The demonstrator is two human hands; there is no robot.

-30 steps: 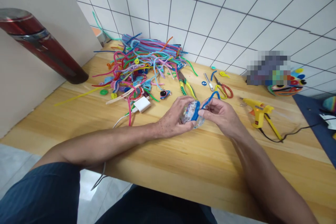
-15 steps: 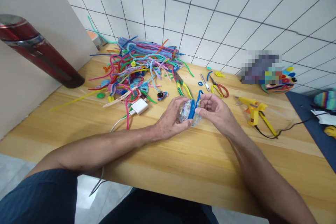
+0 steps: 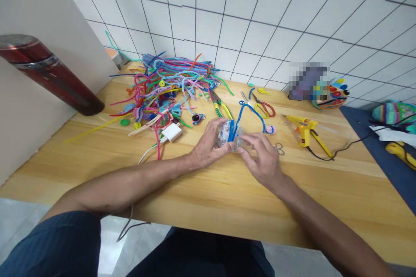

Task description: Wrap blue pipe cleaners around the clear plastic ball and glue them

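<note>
My left hand (image 3: 209, 145) is wrapped around a clear, rounded plastic container (image 3: 224, 133) with speckled bits showing through its wall. Blue pipe cleaner (image 3: 231, 130) bands its middle, and a loose length of it (image 3: 253, 110) arches up and over to the right. My right hand (image 3: 261, 156) grips the container's clear right end between thumb and curled fingers; the exact contact is partly blurred. Beyond my right hand, small scissors (image 3: 279, 149) lie on the wood, and a pink piece (image 3: 271, 130) sits by the far end of the loose length.
A heap of coloured pipe cleaners (image 3: 175, 73) lies at the back left, with pliers (image 3: 221, 106) beside it. A white charger (image 3: 171, 132) is near my left hand. Red-and-yellow-handled scissors (image 3: 264, 108) and a yellow glue gun (image 3: 303, 129) lie right. A red flask (image 3: 48, 73) stands left.
My right hand has let go of the blue pipe cleaner and moved down to the container's right end. The freed length now arches to the right. The view has shifted slightly.
</note>
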